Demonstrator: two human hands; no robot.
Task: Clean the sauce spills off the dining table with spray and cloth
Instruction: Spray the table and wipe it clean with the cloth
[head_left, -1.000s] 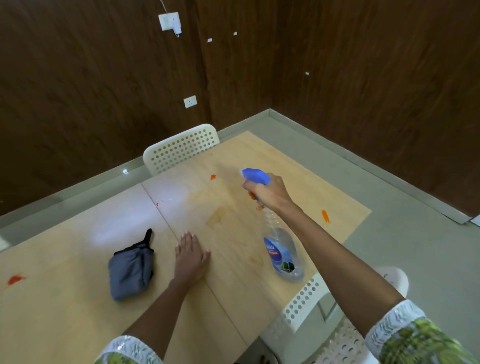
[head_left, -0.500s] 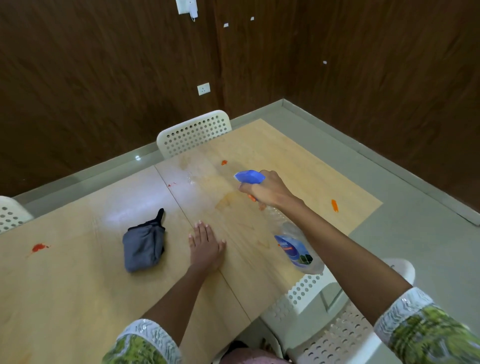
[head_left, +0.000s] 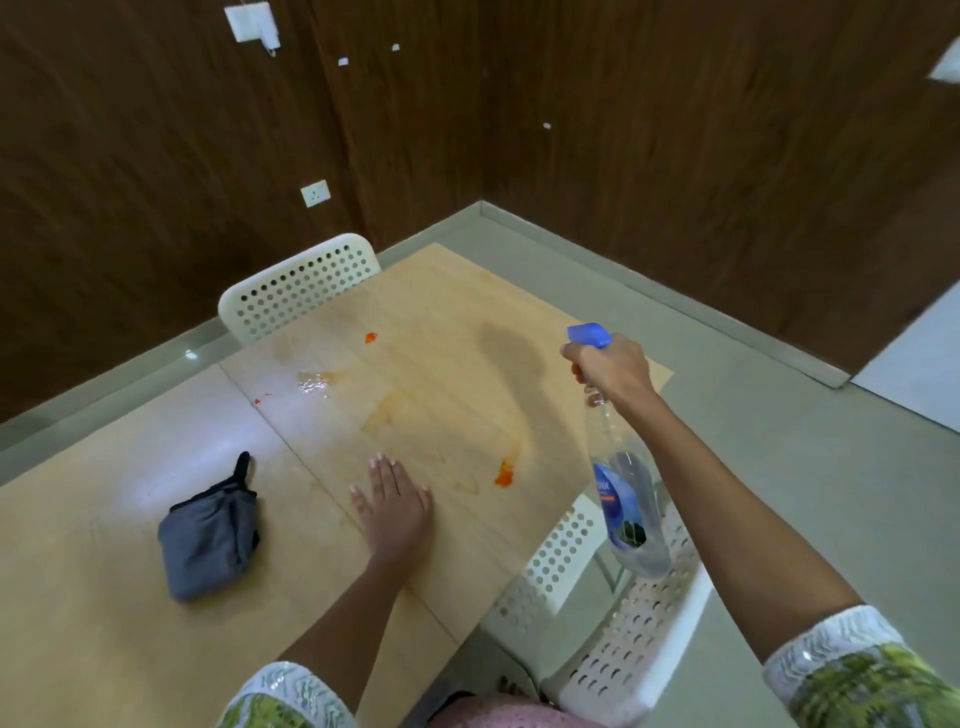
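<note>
My right hand (head_left: 613, 369) grips the neck of a clear spray bottle (head_left: 631, 509) with a blue trigger head, held in the air over the table's right edge, nozzle pointing left. My left hand (head_left: 396, 501) lies flat, fingers straight, on the light wooden table (head_left: 104, 597). A folded grey cloth (head_left: 210, 535) rests on the table left of that hand. An orange sauce blob (head_left: 504, 475) lies just right of my left hand. Another orange spot (head_left: 370, 338) sits farther back. A small red speck (head_left: 258, 401) and a wet patch (head_left: 314, 384) lie near the table seam.
One white perforated chair (head_left: 296, 286) stands at the table's far side. Another white chair (head_left: 613, 623) stands at the near right, under the bottle. Dark wood-panelled walls meet in a corner beyond the table. Grey floor runs along the right.
My right hand has carried the bottle to the right, off toward the table's edge. An orange blob it covered now shows. My left hand stays flat on the table.
</note>
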